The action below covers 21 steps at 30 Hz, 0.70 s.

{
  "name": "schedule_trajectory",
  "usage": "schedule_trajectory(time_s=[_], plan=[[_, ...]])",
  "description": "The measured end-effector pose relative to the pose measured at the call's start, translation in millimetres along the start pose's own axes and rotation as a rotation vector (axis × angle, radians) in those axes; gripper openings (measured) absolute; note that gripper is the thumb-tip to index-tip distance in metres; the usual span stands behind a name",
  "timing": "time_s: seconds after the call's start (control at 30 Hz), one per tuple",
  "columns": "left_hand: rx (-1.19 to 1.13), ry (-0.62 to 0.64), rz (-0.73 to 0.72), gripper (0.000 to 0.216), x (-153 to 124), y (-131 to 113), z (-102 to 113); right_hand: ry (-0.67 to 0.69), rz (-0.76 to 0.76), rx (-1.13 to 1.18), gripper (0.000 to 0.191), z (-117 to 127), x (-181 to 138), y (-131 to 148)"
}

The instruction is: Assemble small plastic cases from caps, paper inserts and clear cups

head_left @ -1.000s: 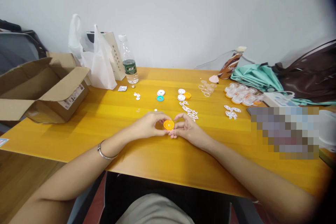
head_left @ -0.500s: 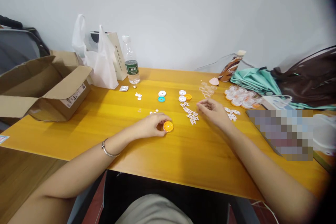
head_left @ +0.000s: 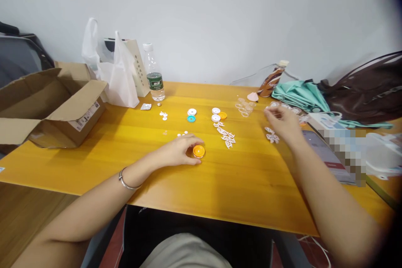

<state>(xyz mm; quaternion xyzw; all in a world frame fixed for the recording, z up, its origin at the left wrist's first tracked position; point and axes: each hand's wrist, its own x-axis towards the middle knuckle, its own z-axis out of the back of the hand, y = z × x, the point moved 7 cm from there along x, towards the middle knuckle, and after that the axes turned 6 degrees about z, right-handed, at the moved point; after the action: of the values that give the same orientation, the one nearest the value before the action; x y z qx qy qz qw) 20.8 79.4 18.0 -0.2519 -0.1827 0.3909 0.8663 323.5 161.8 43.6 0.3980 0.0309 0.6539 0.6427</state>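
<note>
My left hand (head_left: 177, 150) has its thumb and fingers curled around an orange round plastic piece (head_left: 199, 151) with a pale rim, near the middle of the table. Out to the right, my right hand (head_left: 284, 123) is above small white openwork pieces (head_left: 271, 135), its fingers drawn together; whatever lies between them is too small to name. More white openwork pieces (head_left: 224, 132) form a row between the hands. White cups (head_left: 215, 118) and an orange one (head_left: 222, 115) stand behind that row. Farther left are a white disc (head_left: 191, 112) and a blue disc (head_left: 191, 119).
Clear rings (head_left: 245, 108) lie behind the openwork pieces. An open cardboard box (head_left: 72, 113), plastic bag (head_left: 117, 79) and water bottle (head_left: 155, 77) occupy the left. On the right are a brown drink bottle (head_left: 272, 79), folded teal fabric (head_left: 303, 96) and a tablet-like device (head_left: 326, 159).
My right hand has moved right, from beside the middle openwork row to over the pieces farther right. The left hand stays around the orange piece. The view has shifted slightly.
</note>
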Motion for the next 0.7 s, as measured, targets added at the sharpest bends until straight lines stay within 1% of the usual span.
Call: schedule_trajectory(time_s=[0.07,0.1,0.2,0.27,0.3,0.37,0.47,0.57,0.7], plan=[[-0.017,-0.019,0.014,0.049,-0.6,-0.7,1.9,0.025,-0.062,-0.062,0.019,9.2,5.2,-15.1],[-0.031,-0.034,0.024,0.050,-0.9,-1.1,3.5,0.076,-0.085,-0.103,0.018,9.3,6.1,-20.0],[-0.060,-0.107,0.051,0.046,-1.9,-3.0,11.0,0.252,-0.085,-0.154,0.013,0.1,3.7,-22.2],[-0.065,-0.169,0.058,0.041,-2.4,-4.6,17.0,0.321,-0.069,-0.159,0.008,-4.6,1.1,-20.5],[-0.067,-0.197,0.055,0.038,-2.6,-5.5,19.6,0.332,-0.067,-0.175,0.007,-4.5,0.4,-21.2],[-0.069,-0.239,0.041,0.034,-2.5,-7.0,23.2,0.309,-0.075,-0.227,0.009,0.5,0.9,-26.0],[-0.062,-0.259,0.023,0.030,-1.8,-7.3,24.4,0.286,-0.088,-0.294,0.011,6.3,2.2,-36.3],[-0.059,-0.261,0.018,0.029,-0.9,-6.0,24.0,0.335,-0.087,-0.318,0.013,-0.2,1.8,-41.7],[-0.068,-0.269,0.007,0.028,-0.2,-5.9,24.4,0.340,-0.108,-0.315,0.016,-10.0,0.4,-42.4]])
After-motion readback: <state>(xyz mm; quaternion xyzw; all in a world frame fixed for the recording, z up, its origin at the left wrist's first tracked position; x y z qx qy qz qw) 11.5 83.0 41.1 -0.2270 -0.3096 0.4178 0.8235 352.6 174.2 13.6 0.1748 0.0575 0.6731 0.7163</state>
